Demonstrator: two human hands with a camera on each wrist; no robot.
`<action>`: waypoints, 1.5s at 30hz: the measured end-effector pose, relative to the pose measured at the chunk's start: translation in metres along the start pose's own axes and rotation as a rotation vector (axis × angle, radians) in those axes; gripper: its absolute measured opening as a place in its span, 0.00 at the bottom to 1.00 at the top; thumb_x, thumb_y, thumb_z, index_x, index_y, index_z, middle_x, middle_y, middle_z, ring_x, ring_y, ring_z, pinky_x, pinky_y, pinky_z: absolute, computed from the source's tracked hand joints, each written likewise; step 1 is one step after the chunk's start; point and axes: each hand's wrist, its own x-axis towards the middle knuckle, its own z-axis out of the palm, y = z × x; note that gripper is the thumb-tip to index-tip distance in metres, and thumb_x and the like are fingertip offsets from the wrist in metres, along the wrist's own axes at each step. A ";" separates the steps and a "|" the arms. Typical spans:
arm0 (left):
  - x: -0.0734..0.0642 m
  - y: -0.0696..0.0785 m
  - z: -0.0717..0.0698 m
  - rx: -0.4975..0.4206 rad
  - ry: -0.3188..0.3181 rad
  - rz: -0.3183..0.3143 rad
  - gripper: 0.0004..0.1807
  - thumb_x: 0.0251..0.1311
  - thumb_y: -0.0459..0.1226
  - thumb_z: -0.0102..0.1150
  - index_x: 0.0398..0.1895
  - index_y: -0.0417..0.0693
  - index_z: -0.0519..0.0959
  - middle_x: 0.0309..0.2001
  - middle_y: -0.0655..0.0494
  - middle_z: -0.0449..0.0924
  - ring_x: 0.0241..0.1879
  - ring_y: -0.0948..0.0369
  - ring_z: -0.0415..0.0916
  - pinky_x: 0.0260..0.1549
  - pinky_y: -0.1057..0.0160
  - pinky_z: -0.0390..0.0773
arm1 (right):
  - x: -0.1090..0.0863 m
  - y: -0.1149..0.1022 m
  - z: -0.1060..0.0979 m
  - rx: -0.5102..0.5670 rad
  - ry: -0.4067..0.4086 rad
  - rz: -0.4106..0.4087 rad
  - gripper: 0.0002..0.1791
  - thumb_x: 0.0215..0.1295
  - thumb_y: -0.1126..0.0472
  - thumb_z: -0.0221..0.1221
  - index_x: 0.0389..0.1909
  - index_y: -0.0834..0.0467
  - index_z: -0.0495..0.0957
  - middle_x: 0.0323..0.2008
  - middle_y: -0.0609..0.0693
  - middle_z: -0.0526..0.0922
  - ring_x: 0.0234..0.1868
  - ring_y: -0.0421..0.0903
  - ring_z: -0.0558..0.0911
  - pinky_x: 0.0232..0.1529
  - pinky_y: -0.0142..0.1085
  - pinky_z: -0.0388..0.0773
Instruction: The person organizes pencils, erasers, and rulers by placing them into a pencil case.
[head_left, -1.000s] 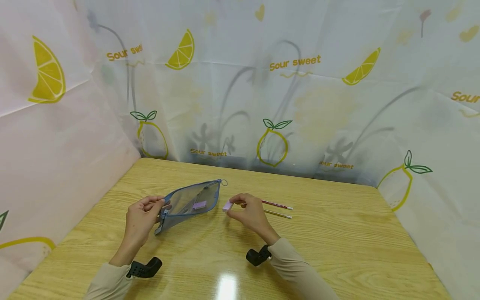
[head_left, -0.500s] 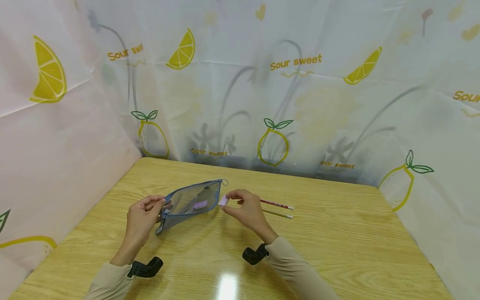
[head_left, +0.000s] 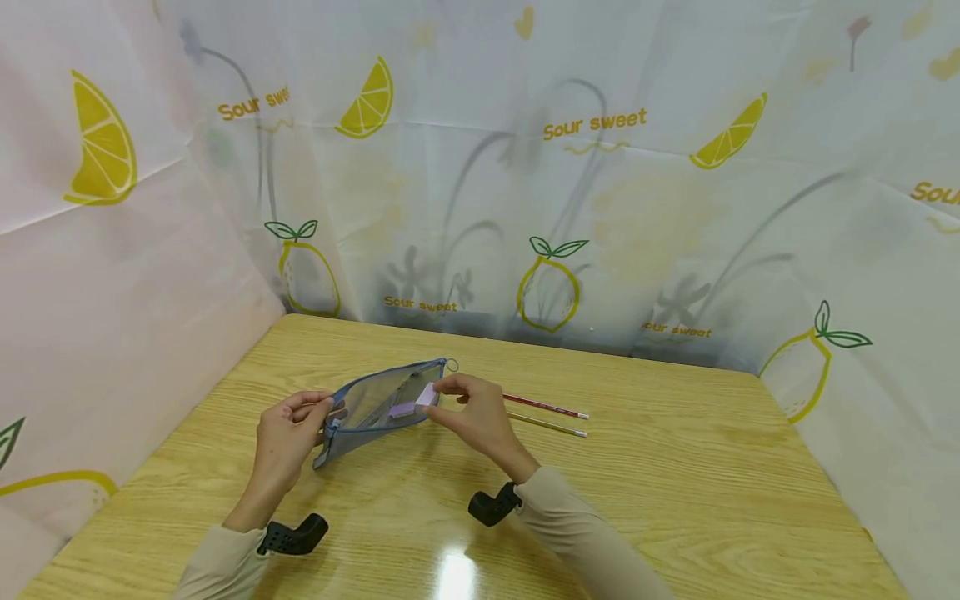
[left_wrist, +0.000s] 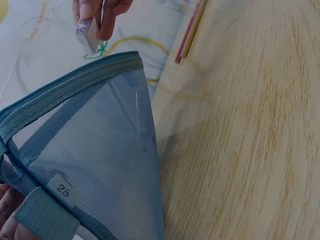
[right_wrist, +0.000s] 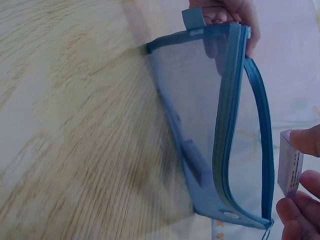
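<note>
My left hand (head_left: 285,437) grips the left end of a blue mesh zip pouch (head_left: 347,443), which is unzipped with its mouth spread. A purple eraser (head_left: 402,410) lies inside, its outline dim through the mesh in the right wrist view, beside a dark thin line. Between the thumb and fingertips of my right hand (head_left: 478,417) is a second eraser (head_left: 427,395), pale purple with small print on one side. In the head view it overlaps the pouch's right end; the right wrist view has this held eraser (right_wrist: 289,165) just beside the open mouth.
Right of the pouch, a red pencil (head_left: 551,407) and a yellow pencil (head_left: 551,424) lie side by side on the wooden table (head_left: 675,467). A lemon-printed sheet (head_left: 465,183) stands behind and along the sides. A small ring (head_left: 452,365) hangs at the pouch's far corner.
My right hand has moved left with the eraser, from beside the pouch to over its right end. The left hand and the pouch have stayed nearly still.
</note>
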 end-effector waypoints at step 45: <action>0.000 0.000 0.001 -0.020 0.013 -0.023 0.15 0.69 0.34 0.55 0.50 0.27 0.77 0.36 0.48 0.86 0.32 0.67 0.83 0.27 0.65 0.81 | 0.024 0.002 0.025 -0.125 -0.137 0.021 0.14 0.55 0.61 0.71 0.42 0.60 0.84 0.41 0.51 0.85 0.45 0.51 0.83 0.43 0.35 0.77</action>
